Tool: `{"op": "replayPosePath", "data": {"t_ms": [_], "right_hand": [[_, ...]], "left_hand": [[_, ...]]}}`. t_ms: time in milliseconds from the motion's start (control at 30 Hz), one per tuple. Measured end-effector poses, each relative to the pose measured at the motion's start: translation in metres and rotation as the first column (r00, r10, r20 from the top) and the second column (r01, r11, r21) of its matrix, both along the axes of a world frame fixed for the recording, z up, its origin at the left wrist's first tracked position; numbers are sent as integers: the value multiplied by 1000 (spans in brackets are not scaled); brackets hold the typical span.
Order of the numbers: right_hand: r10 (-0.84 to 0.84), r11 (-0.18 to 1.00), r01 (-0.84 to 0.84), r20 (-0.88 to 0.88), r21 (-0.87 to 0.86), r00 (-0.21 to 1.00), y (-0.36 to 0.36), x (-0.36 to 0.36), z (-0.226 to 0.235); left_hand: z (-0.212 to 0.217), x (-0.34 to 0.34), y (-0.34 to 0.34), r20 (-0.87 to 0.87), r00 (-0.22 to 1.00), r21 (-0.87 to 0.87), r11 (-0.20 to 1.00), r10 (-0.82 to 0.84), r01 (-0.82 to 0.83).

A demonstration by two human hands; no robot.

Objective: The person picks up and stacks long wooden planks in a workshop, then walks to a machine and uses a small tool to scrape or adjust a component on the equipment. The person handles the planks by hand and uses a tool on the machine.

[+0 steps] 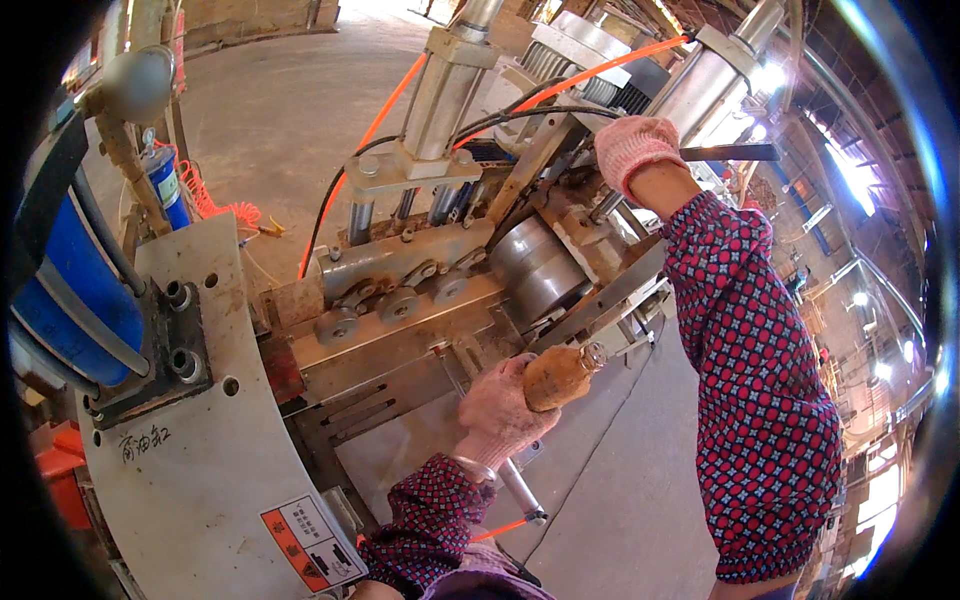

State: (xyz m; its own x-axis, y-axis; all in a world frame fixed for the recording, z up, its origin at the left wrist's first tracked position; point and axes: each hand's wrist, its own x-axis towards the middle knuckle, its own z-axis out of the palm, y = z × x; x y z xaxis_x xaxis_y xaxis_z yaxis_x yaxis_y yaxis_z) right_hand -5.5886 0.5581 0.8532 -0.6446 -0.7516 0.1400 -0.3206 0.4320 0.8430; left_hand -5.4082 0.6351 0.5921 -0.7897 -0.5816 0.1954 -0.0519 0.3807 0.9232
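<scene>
Brown bottle (560, 378) was gripped by left hand (500, 405); right hand (640, 152) was seen near metal cylinder (697, 98), grip indiscernible.

Pink knitted gloves (638, 150), dark sleeves (755, 400) with red dots and pale-blue florets, pale band (474, 467) at left wrist

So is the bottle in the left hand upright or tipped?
Tipped: the brown bottle, held in the gloved left hand, slants over, its neck pointing toward the picture's right.
</scene>
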Motion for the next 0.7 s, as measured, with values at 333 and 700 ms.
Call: {"op": "replayPosePath", "data": {"t_ms": [333,700], "right_hand": [[68,997,-66,-78,27,995,15,3,-4],[134,991,-130,-135,38,982,18,7,-10]], "left_hand": [[-9,-6,6,-44,999,-46,999,23,-25],[-5,-4,7,9,1000,-52,999,7,-6]]}}
